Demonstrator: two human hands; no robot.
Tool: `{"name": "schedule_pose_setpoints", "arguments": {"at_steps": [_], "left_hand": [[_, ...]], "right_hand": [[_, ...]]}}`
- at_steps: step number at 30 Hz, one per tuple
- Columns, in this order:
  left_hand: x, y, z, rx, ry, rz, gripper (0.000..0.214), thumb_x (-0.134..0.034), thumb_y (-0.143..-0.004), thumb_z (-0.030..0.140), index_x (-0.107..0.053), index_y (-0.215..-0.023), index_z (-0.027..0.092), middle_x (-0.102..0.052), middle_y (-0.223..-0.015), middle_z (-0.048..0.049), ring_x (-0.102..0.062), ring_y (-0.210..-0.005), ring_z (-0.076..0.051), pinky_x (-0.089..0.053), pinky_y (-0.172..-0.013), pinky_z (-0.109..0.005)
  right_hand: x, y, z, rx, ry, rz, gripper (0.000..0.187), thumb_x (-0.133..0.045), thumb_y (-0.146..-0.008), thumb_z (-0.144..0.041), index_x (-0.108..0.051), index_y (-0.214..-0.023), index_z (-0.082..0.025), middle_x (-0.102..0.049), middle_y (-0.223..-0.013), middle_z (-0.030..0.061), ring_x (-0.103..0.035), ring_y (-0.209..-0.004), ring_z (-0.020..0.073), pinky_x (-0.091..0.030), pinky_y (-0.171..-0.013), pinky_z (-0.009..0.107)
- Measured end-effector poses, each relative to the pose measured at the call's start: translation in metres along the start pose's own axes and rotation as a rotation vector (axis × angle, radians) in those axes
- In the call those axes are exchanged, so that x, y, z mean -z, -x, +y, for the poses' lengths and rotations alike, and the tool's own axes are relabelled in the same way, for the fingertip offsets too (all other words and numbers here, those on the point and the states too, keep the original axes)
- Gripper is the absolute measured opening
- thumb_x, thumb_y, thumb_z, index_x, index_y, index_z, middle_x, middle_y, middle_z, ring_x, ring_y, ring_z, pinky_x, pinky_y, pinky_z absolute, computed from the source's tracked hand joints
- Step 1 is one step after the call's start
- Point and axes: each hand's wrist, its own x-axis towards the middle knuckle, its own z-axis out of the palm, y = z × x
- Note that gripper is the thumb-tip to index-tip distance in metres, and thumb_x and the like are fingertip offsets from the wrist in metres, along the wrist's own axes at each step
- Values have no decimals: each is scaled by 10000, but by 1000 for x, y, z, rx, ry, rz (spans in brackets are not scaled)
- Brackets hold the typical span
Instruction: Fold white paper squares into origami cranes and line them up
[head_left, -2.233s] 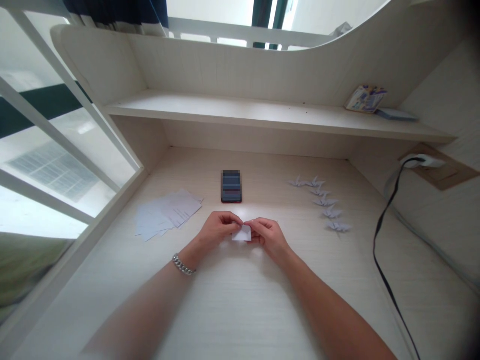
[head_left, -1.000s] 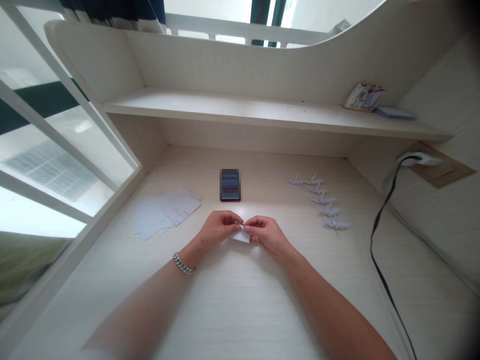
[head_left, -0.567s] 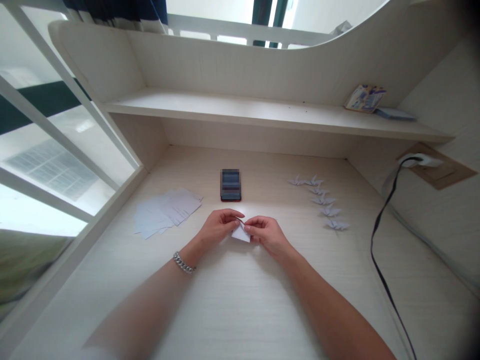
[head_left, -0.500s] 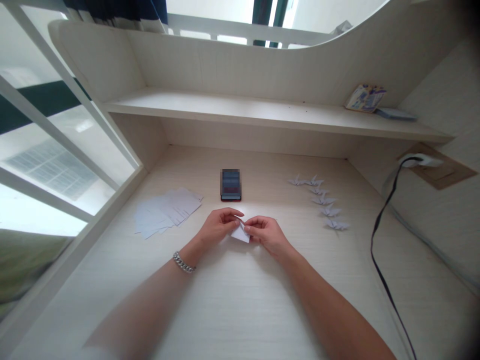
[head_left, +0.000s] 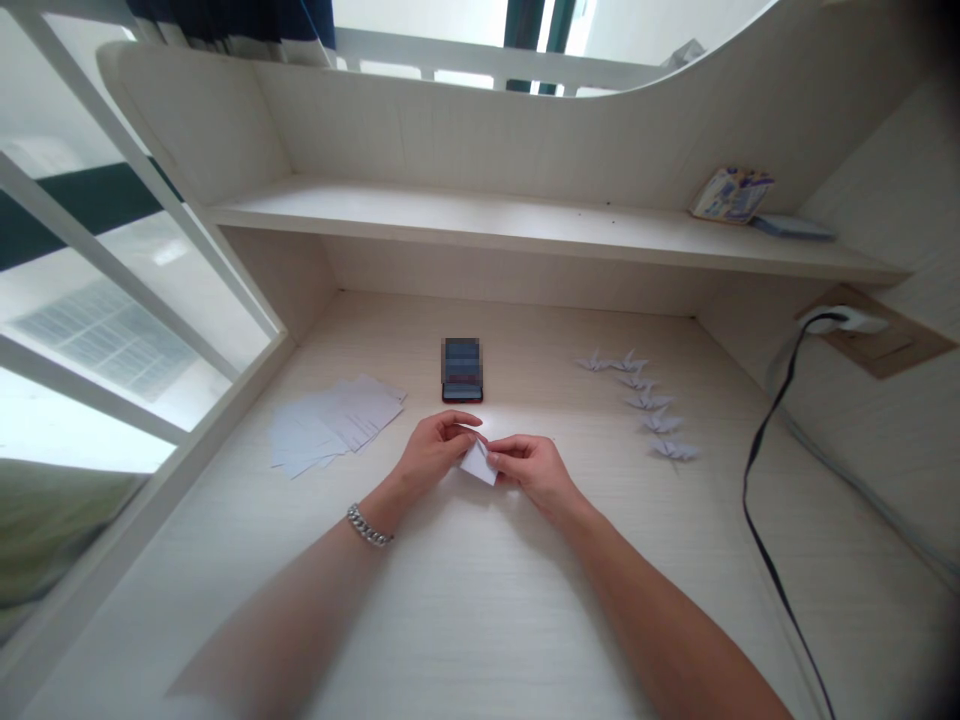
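A small folded piece of white paper [head_left: 478, 464] is held between my two hands, just above or on the desk. My left hand [head_left: 439, 445], with a silver chain bracelet [head_left: 367, 526] at its wrist, pinches the paper's upper left edge between thumb and fingers. On the other side, my right hand [head_left: 532, 468] grips the right edge with thumb and forefinger. The fingers partly cover the paper's upper folds. Behind the hands lies a phone [head_left: 462, 370] with a blurred screen.
Loose white paper sheets [head_left: 330, 425] lie fanned out at the left. Several folded paper cranes [head_left: 649, 400] stand in a bent row at the right. A black cable [head_left: 757, 440] hangs from a wall socket, and a shelf [head_left: 510, 228] spans the back of the desk [head_left: 465, 620].
My left hand has shifted slightly up and left, its forefinger lifting a bit. The paper has tilted a little with it, while the right hand stays nearly in place.
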Motion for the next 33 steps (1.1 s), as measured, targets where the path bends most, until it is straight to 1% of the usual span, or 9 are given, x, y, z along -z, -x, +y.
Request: {"name": "schedule_pose_setpoints", "arguments": {"at_steps": [4,8,11,17,25,33], "left_hand": [[-2,0,-1,4,37,16,262,-627,-720,238,-600,-958,131,-702,-834,-89,-638,-671,-150,-481,-607,-253],[-2,0,-1,-2,32,16,286,-677,-675,234,-615,-932,124,-700,-832,-90,-642,-709,-160,-484,-632,-257],[-2,0,0,-9,15,27,293,-691,-666,243,-619,-923,123,-700,-814,-87,-641,-701,-159,-487,-636,-263],[-5,0,1,4,48,27,263,-661,-696,241,-598,-925,127,-700,-804,-81,-632,-652,-143,-475,-593,-244],[-7,0,-2,-17,44,61,279,-659,-706,282,-596,-930,127,-698,-845,-95,-644,-712,-167,-484,-629,-262],[-9,1,0,-53,45,60,317,-668,-706,286,-578,-967,130,-698,-838,-91,-646,-713,-169,-488,-639,-271]], "right_hand": [[-2,1,0,21,-16,25,318,-789,-515,-329,-716,-759,-139,-692,-723,73,-619,-626,182,-520,-581,322],[-2,0,2,32,-5,49,281,-780,-533,-326,-713,-744,-153,-689,-710,63,-619,-619,182,-516,-561,311],[-2,0,3,26,-11,41,291,-785,-528,-329,-707,-742,-147,-686,-700,62,-619,-616,182,-519,-565,316],[-1,0,2,22,-59,19,279,-800,-516,-289,-690,-728,-146,-681,-699,49,-616,-613,170,-524,-577,324],[-1,-1,3,16,-70,49,312,-807,-500,-303,-681,-735,-141,-686,-723,59,-623,-628,179,-524,-579,322],[-2,0,0,5,-84,28,316,-812,-493,-286,-676,-741,-144,-681,-727,57,-621,-636,177,-521,-586,316]]}}
